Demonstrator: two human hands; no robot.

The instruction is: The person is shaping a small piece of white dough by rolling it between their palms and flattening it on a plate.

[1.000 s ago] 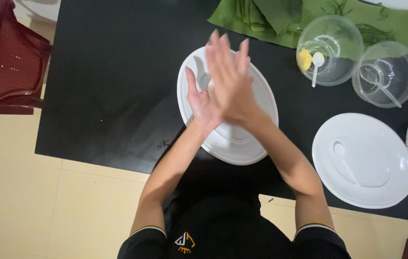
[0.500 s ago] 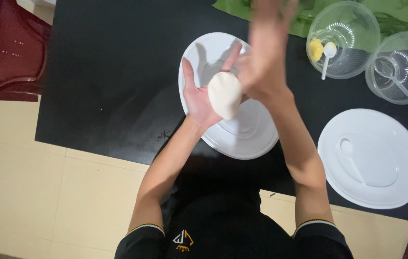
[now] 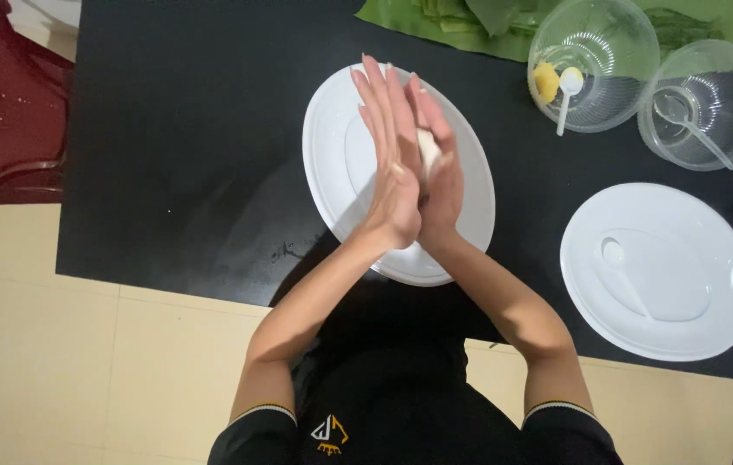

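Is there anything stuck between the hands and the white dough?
Nothing visible. The left hand and right hand are pressed palm to palm, with the white dough squeezed right between them; only a sliver of it shows. They are held above the white oval plate on the black table.

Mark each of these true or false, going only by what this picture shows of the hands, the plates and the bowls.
1. Both palms are pressed together around a white lump. True.
2. The hands are over the right-hand plate. False: the left hand and right hand are above the plate in the middle; the other plate lies to the right.
3. A white spoon stands in the bowl with the yellow bit. True.
4. The table is white. False: the table is black.
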